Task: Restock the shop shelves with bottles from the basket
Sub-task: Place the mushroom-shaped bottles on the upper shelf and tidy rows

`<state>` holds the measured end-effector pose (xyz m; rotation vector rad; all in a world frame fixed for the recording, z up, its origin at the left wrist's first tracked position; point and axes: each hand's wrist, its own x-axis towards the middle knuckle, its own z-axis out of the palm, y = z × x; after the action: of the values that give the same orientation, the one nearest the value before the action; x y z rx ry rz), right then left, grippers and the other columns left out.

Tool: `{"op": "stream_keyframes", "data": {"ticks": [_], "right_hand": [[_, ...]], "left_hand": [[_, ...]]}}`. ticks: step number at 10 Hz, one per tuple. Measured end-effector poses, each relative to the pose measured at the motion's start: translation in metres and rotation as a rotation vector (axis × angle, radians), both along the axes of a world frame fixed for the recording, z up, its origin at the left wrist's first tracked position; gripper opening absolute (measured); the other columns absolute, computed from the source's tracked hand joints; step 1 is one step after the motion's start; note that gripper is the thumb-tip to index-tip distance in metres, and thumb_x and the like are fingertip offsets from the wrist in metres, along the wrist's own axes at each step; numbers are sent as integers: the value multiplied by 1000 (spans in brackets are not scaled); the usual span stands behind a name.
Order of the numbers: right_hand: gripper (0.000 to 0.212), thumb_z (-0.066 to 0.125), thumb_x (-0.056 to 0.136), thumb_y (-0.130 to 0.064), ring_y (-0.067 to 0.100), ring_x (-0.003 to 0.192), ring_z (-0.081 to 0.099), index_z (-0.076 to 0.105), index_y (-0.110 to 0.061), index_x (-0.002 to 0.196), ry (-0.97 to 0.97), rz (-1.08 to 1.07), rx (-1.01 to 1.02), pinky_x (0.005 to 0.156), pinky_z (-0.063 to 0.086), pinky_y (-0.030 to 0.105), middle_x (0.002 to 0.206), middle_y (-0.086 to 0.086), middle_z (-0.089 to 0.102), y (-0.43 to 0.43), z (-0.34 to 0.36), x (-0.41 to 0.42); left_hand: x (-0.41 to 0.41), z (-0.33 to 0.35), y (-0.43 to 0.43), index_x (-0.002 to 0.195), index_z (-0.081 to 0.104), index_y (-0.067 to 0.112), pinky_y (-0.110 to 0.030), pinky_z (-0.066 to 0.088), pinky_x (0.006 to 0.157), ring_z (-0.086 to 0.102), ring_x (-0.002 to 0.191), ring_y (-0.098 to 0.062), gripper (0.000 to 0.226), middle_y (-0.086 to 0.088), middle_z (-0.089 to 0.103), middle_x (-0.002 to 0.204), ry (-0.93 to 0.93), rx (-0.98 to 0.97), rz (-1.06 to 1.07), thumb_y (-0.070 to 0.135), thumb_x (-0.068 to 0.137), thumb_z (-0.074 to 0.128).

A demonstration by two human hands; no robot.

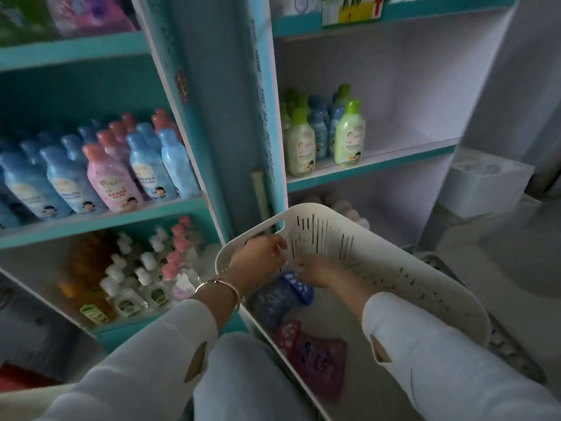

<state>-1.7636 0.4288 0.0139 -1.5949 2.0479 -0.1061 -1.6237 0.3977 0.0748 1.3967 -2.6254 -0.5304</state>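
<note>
A white slotted basket [394, 262] sits tilted in front of me over my lap. A dark blue bottle [273, 299] with a blue cap and a dark pink bottle [318, 357] lie in it. Both of my hands reach inside at the far end. My right hand [317, 270] is curled over the blue bottle's cap. Just to its left, my left hand [261, 253], with a bangle on the wrist, has bent fingers; blur hides whether it holds anything. The left shelf [100, 220] carries blue and pink bottles. Green and blue bottles [321, 135] stand on the right shelf [373, 165].
The right shelf is bare to the right of the green bottles. The lower left shelf holds clear pump bottles [142, 284] and amber ones. A blue upright panel [230, 117] separates the two shelf units. A white box [485, 180] stands at the far right.
</note>
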Motion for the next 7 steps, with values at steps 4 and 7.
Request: {"op": "stream_keyframes", "data": {"ticks": [4, 7], "right_hand": [[43, 60, 90, -24, 29, 120, 51, 52, -3, 127, -162, -146, 126, 83, 39, 30, 129, 17, 54, -41, -68, 2], [41, 69, 78, -37, 26, 103, 62, 58, -15, 111, -29, -147, -127, 85, 50, 35, 108, 5, 64, -27, -35, 7]], "left_hand": [[-7, -30, -33, 106, 62, 27, -39, 49, 90, 61, 98, -20, 23, 2, 66, 107, 43, 99, -15, 27, 87, 50], [10, -2, -19, 114, 62, 21, -28, 47, 87, 62, 99, -21, 26, -2, 65, 110, 51, 83, 32, 21, 91, 49]]}}
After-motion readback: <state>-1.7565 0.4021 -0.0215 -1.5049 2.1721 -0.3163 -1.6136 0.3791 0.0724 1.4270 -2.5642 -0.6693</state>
